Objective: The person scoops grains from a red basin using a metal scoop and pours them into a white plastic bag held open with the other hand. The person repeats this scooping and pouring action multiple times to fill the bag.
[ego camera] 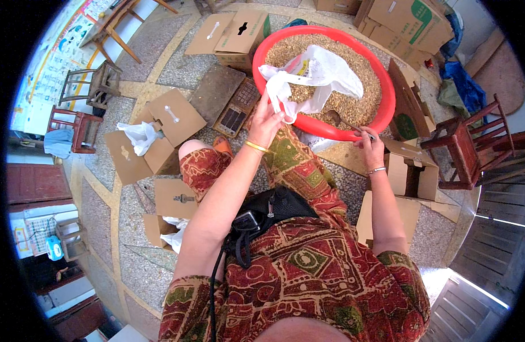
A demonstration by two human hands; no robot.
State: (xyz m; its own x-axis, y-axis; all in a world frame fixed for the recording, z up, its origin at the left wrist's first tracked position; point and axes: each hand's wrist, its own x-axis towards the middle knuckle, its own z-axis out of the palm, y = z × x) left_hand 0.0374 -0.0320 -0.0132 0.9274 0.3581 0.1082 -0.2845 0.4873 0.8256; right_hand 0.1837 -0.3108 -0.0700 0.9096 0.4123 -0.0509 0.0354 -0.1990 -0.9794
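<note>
A large red plastic tub (388, 100) holds loose tan grain-like material (356, 51). My left hand (266, 122), at the tub's near left rim, grips the handles of a white plastic bag (331, 70). The bag lies spread over the grain and bears some print; whether anything is inside cannot be told. At the near right rim, my right hand (370, 145) is closed around the handle of a metal ladle (334, 116), whose bowl rests on the grain.
Open cardboard boxes stand left (177, 124), lower left (172, 199) and right (410, 171); both left ones hold white bags. A closed-looking carton (241, 38) stands beyond. A wooden chair (463, 145) is at the right, and a small electric heater-like object (230, 117) lies left of the tub.
</note>
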